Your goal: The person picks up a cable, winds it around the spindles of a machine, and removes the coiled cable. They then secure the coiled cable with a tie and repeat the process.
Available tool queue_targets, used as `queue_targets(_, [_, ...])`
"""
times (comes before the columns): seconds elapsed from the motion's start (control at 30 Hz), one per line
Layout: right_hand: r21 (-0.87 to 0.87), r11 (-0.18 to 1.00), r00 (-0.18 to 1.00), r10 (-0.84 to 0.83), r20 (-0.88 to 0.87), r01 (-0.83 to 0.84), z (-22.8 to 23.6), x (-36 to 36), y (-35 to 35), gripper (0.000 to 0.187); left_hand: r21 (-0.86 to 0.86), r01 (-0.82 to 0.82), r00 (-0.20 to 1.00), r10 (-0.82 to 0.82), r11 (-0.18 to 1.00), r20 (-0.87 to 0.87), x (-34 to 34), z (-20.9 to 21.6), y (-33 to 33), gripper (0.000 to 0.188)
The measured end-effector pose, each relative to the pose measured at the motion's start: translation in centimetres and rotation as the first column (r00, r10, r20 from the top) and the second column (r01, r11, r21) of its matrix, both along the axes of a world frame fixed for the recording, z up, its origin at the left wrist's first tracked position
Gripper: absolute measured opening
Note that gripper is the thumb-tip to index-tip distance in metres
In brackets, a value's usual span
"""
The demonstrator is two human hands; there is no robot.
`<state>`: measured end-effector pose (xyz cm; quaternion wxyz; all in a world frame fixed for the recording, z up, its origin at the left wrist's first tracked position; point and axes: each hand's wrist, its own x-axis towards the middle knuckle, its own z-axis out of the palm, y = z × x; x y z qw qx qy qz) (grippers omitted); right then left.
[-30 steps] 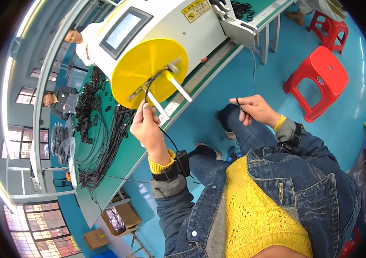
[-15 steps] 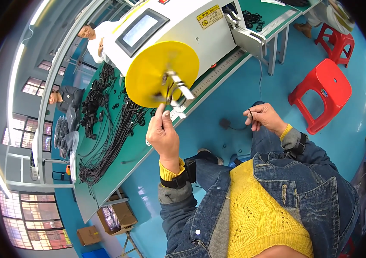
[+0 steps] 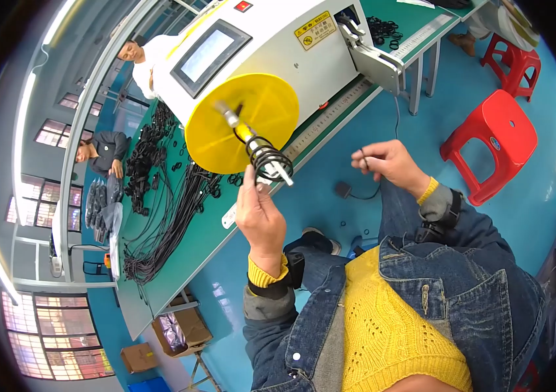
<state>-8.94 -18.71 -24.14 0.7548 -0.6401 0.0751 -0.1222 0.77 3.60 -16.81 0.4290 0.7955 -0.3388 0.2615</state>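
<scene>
Left hand (image 3: 261,219): just beside the cable coil (image 3: 267,155); I can't tell whether it grips.
Right hand (image 3: 392,163): I'm pinching a black tie (image 3: 363,155).
Cable coil: around white pegs (image 3: 283,173), 12 o'clock from my left hand.

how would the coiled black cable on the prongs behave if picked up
The coiled black cable is probably floppy, since it bends into close loops; likely light, being thin; and perhaps apt to spread, its loops sitting unevenly around the prongs.

Red stools (image 3: 510,147) stand on a glossy blue floor (image 3: 431,127); paned windows (image 3: 55,326) and strip lights (image 3: 24,134) show at left.
</scene>
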Motion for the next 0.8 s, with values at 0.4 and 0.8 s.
queue_targets(0.4, [-0.546, 0.735, 0.767, 0.055, 0.639, 0.402, 6.1, 7.0, 3.0, 0.049, 0.518, -0.079, 0.993, 0.114, 0.852, -0.037, 0.3, 5.4, -0.7, 0.046])
queue_targets(0.8, [0.041, 0.991, 0.832, 0.083, 0.548, -0.125, 3.8, 10.9, 3.4, 0.050, 0.515, 0.228, 0.968, -0.132, 0.827, -0.215, 3.4, 5.1, 0.4, 0.061])
